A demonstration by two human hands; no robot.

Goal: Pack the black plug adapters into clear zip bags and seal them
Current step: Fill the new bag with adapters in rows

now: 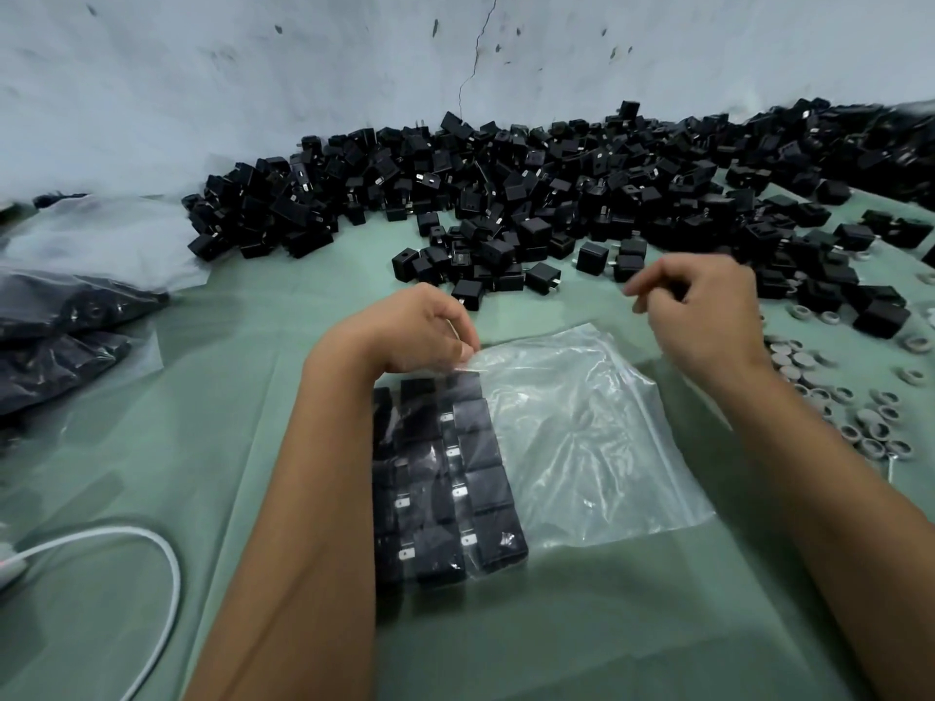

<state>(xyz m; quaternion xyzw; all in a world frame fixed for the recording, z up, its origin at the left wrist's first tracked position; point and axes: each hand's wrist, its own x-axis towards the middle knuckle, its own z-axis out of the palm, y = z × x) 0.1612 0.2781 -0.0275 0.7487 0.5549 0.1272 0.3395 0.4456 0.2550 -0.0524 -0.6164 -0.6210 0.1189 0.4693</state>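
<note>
Bag lies between hands, left hand pinching its corner.

A small packing workshop or factory bench is shown. A great heap of loose black plug adapters is piled on a green-covered table against a cracked, stained wall. Filled clear bags are stacked at the left, and grey rings are scattered at the right.
</note>
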